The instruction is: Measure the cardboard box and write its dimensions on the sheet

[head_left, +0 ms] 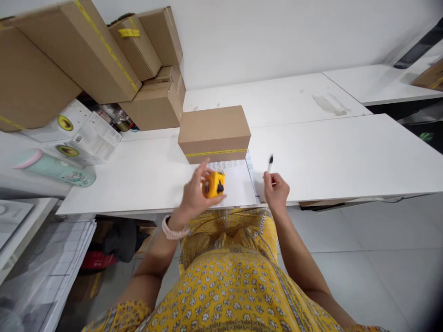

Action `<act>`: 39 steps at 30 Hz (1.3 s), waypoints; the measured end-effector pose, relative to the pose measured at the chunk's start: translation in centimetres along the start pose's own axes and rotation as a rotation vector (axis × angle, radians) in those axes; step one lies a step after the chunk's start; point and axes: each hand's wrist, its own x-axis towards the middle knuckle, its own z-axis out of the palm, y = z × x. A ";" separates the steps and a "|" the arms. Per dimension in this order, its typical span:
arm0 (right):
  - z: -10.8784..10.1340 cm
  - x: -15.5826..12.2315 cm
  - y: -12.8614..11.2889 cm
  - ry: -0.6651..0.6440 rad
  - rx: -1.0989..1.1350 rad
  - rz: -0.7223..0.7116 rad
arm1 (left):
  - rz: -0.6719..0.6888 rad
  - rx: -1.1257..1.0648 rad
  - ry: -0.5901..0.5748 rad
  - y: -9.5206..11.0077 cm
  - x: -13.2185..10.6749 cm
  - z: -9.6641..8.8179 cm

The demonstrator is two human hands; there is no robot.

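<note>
My left hand is closed around a yellow tape measure with a black button, held over the front of the desk. In my right hand is a pen with a white barrel and a black tip, which points away from me. Between the hands lies a sheet of paper with rows of small print along its far part. A closed cardboard box banded with yellow tape sits just beyond, covering the far end of the paper.
Several cardboard boxes are stacked at the back left. White boxes with avocado pictures and a mint-green bottle lie at the left end of the white desk. A wall runs behind. More boxes and papers are at the lower left.
</note>
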 end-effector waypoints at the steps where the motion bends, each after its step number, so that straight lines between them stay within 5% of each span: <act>1: 0.2 1.4 0.8 0.040 -0.096 0.014 | 0.065 0.079 0.056 -0.3 1.9 -1.0; 4: 1.4 4.5 2.4 0.011 -0.359 0.045 | 0.191 0.341 0.164 -1.4 8.2 -3.3; 8: 2.6 5.4 2.7 -0.068 -0.585 -0.008 | 0.181 0.524 0.120 -4.3 15.3 -4.1; 13: 2.4 5.4 2.6 -0.161 -0.657 -0.020 | 0.121 0.565 -0.045 -8.8 18.3 -2.6; 16: 1.8 5.9 2.7 -0.202 -0.653 -0.014 | 0.189 0.576 0.062 -9.6 16.8 -1.2; 19: 0.6 6.1 3.1 -0.176 -0.309 0.074 | 0.321 0.537 0.155 -9.4 12.5 1.0; 23: -1.8 4.7 3.0 -0.217 0.630 0.237 | 0.343 0.445 -0.206 -10.0 5.4 4.4; 26: -2.9 2.9 1.7 -0.322 0.943 0.252 | 0.208 0.492 -0.475 -10.9 2.2 6.3; 29: -1.8 1.7 -0.4 -0.392 0.961 0.227 | 0.154 0.527 -0.572 -11.2 1.1 7.2; 33: 2.1 1.3 -2.9 -0.498 0.764 0.299 | 0.151 0.516 -0.534 -10.3 -0.2 7.7; 37: 5.4 1.4 -3.4 -0.748 0.766 0.291 | 0.138 0.484 -0.484 -8.9 -2.2 8.0; 39: 6.4 1.1 -3.0 -0.771 0.726 0.254 | 0.127 0.458 -0.474 -8.4 -2.8 7.9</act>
